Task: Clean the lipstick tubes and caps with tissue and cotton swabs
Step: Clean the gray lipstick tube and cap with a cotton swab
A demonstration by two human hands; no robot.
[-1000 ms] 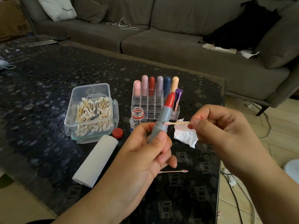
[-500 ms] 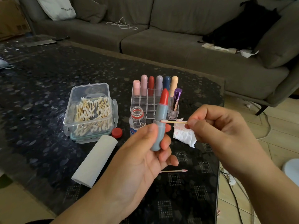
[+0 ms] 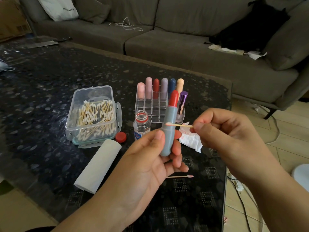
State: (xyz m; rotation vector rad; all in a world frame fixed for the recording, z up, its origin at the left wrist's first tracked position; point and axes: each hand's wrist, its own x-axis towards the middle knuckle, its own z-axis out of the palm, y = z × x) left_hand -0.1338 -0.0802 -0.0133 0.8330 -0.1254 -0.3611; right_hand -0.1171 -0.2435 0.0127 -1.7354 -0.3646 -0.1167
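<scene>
While the left hand (image 3: 147, 158) grips a grey lipstick tube (image 3: 168, 131) upright between thumb and curled fingers, its red bullet wound out at the top, the right hand (image 3: 222, 136) pinches the wooden stick of a cotton swab (image 3: 178, 124) between thumb and forefinger. The swab lies level, and its tip, tinted pink, touches the grey barrel just above the left thumb. Both hands hang over a dark patterned table (image 3: 41, 91). Behind the tube stands a clear acrylic organizer (image 3: 155, 109) with a back row of capped lipsticks and one purple lipstick (image 3: 182, 102) leaning in a front slot. Just in front of it is a small open bottle (image 3: 141, 125), with its red cap (image 3: 120, 137) lying beside. Left of those sits a clear box of cotton swabs (image 3: 93, 114), and a tissue roll (image 3: 98, 165) lies near its front corner. A crumpled tissue (image 3: 190, 139) smeared with red rests below the right hand's fingers, and a used swab (image 3: 181, 176) with a pink tip lies on the table under the left hand's fingers. A grey sofa (image 3: 184, 44) runs behind the table.
</scene>
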